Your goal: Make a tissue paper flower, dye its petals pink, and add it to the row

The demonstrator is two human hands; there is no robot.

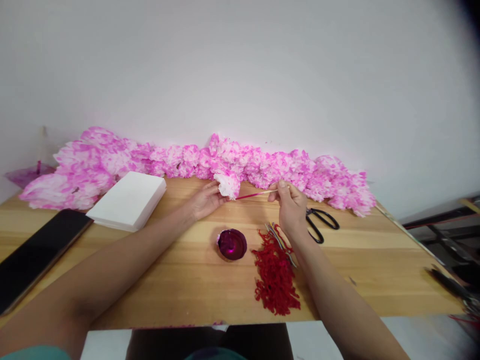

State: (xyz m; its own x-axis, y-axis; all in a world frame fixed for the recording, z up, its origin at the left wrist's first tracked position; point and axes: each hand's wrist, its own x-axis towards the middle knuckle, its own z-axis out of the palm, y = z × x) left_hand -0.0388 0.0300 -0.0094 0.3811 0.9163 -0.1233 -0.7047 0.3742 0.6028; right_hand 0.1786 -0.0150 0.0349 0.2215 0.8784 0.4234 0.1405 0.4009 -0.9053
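Observation:
My left hand (208, 201) is closed on a ruffled white paper flower (227, 186) whose right side is tinted pink. Between the fingers of my right hand (290, 202) is a thin stick (258, 194), pale near the hand and dark red toward its tip. That tip reaches the lower edge of the flower; whether it touches I cannot tell. Below my hands stands a small round cup (232, 244) of dark purple-red liquid. Under my right wrist lies a heap of red yarn-like strands (276, 275), with tweezers (282, 240) resting on it.
Pink-and-white paper flowers (277, 167) line the table's back edge along the wall. On the left are a stack of white paper (129, 197) and a black phone-like slab (41, 255). Black-handled scissors (323, 220) lie beside my right hand. Dark metal framing (450, 245) stands beyond the table's right edge.

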